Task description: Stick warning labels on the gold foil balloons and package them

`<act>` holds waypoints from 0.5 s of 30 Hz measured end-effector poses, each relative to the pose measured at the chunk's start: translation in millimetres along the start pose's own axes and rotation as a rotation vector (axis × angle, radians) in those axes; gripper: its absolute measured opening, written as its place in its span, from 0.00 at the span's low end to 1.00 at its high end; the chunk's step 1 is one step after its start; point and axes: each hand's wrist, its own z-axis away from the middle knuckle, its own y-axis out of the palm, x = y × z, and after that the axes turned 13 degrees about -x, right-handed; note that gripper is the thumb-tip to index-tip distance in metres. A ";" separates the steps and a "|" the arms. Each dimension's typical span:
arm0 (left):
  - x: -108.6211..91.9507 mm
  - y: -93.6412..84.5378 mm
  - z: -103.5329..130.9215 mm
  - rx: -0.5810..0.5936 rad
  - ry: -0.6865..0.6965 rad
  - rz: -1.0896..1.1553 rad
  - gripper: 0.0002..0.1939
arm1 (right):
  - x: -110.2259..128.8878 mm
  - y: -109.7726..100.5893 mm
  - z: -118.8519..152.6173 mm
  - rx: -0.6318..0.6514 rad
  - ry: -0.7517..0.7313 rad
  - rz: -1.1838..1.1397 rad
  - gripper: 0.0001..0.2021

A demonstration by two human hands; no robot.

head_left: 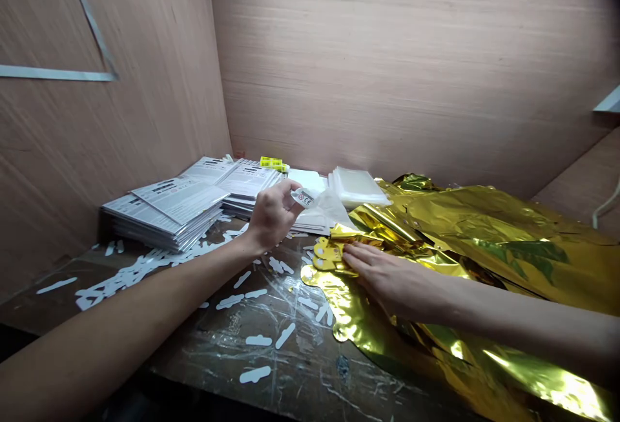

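My left hand (274, 216) is raised over the table, with thumb and fingers pinched on a clear plastic bag (333, 207). The bag's near corner carries a small printed label with a CE mark. To the right, my right hand (387, 274) lies flat, fingers stretched out together, on shiny gold foil. Under and beside its fingertips is a small folded piece of yellow-gold foil (327, 254) with rounded edges. A large sheet of gold foil (349, 318) spreads beneath that hand and forearm. What lies directly under the palm is hidden.
Stacks of printed white card packets (179, 205) stand at the left. Yellow barcode labels (272, 163) rest on them. Clear bags (358, 184) are piled at the back. White paper strips (256, 374) litter the dark table (203, 357). Gold foil (508, 221) covers the right side. Wooden panels enclose it.
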 end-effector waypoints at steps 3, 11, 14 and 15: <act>0.0 -0.9 0.1 -0.016 0.034 -0.039 0.08 | -11.7 -2.1 12.7 -0.076 0.106 0.071 0.20; 3.5 1.0 1.0 0.038 0.024 -0.015 0.05 | -26.1 -47.4 27.3 -0.311 0.586 0.108 0.10; 2.5 0.4 0.6 0.035 -0.001 -0.008 0.04 | -39.6 -62.3 33.3 -0.307 0.806 -0.039 0.13; 1.9 0.1 0.1 0.026 -0.018 -0.006 0.05 | -43.7 -66.8 37.1 -0.396 0.868 -0.077 0.15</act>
